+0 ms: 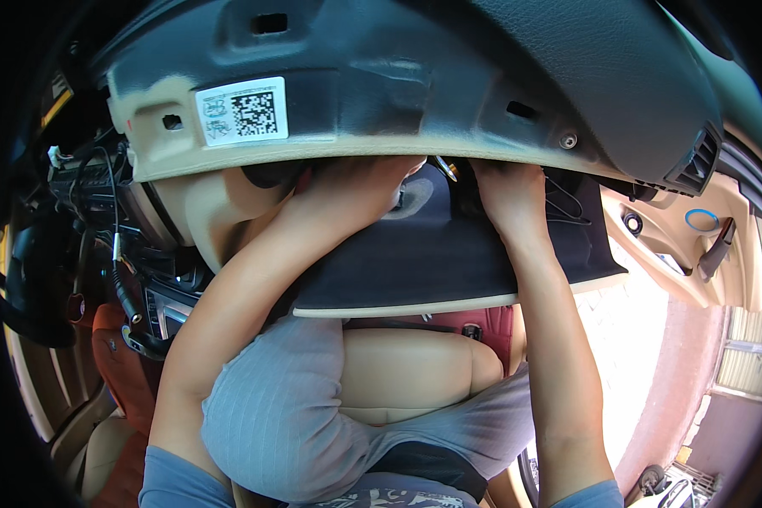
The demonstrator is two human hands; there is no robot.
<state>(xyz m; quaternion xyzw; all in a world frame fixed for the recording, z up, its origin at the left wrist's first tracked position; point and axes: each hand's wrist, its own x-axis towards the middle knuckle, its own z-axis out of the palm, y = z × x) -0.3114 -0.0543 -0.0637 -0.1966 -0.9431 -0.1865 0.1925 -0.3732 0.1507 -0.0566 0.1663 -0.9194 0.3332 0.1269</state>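
Observation:
Both of my hands reach in under the beige lower edge of the car dashboard (449, 148), into the opening above a lowered glove box (415, 271) with a dark lining. My left hand (371, 184) comes in from the left, its fingers hidden behind the dashboard edge. To the right, my right hand (511, 193) points upward, and its fingers also go out of sight there. Between the hands a small shiny metal piece (446, 169) shows; I cannot make out what it is or whether either hand touches it.
A white label (241, 112) is stuck on the dashboard panel. Loose cables (118, 271) hang by the opened centre console at left. An open car door (694, 245) stands at right. Below the glove box are my bent knees, a beige seat (406, 364) and a dark red bag (487, 330).

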